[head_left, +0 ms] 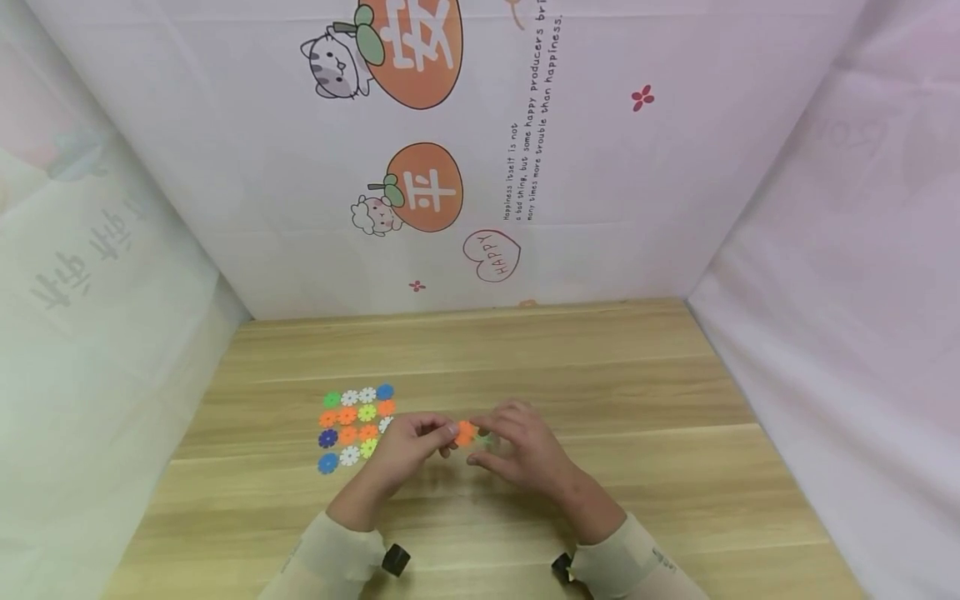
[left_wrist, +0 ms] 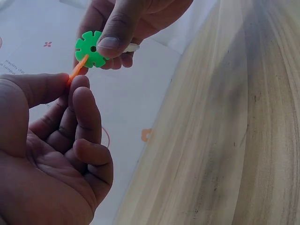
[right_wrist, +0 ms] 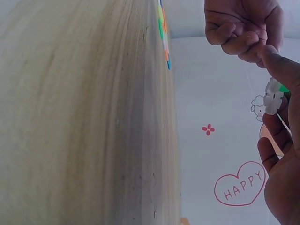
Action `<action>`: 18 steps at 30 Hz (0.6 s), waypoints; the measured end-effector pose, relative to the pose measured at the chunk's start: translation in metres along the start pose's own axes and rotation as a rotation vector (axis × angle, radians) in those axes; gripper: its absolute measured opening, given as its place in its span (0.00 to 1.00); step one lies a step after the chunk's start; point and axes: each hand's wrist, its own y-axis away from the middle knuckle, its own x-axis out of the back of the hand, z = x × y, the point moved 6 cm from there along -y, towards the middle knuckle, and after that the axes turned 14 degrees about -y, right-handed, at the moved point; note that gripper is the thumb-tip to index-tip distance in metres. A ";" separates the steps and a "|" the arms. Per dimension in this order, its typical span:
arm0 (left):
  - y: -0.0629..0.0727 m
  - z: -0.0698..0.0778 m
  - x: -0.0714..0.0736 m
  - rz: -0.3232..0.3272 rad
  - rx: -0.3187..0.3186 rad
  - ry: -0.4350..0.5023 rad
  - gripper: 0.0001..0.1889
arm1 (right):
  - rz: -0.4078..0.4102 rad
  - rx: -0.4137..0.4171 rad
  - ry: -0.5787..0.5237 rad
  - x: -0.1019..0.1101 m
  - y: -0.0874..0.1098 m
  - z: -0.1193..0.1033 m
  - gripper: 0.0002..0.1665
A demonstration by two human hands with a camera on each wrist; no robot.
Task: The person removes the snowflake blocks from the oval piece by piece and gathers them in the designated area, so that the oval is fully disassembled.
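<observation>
My left hand (head_left: 405,450) pinches an orange notched snowflake disc (head_left: 465,432) between thumb and fingertips. In the left wrist view the orange disc is edge-on and meets the rim of a green notched disc (left_wrist: 84,46). My right hand (head_left: 528,446) holds that green disc, its thumb lying across the face and fingers behind. A white notched disc (right_wrist: 273,96) sits by the green one in the right wrist view, apparently joined to it. Both hands are above the table, close together; the right thumb partly hides the green and white discs.
Left of my hands, several loose notched discs lie in rows on the wooden table (head_left: 645,392), among them a dark blue one (head_left: 327,437) and a yellow one (head_left: 367,412). My left hand covers part of that group. A printed white cloth (head_left: 585,167) stands behind the table.
</observation>
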 end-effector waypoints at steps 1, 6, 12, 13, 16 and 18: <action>0.000 0.000 0.001 0.001 0.009 0.005 0.15 | 0.006 0.000 -0.003 0.000 0.000 0.000 0.27; 0.002 0.001 0.004 0.010 0.020 0.014 0.14 | 0.049 0.010 -0.006 0.002 0.000 -0.002 0.19; 0.003 0.003 0.004 0.034 0.018 0.023 0.13 | 0.097 0.052 -0.004 0.004 -0.002 -0.004 0.08; 0.004 0.003 0.004 0.039 0.018 0.025 0.13 | 0.103 0.060 -0.005 0.005 -0.002 -0.004 0.07; 0.004 0.002 0.005 0.047 0.024 0.029 0.13 | 0.109 0.075 -0.009 0.005 -0.002 -0.005 0.06; 0.004 0.000 0.006 0.054 0.035 0.025 0.14 | 0.107 0.085 -0.004 0.005 -0.002 -0.005 0.05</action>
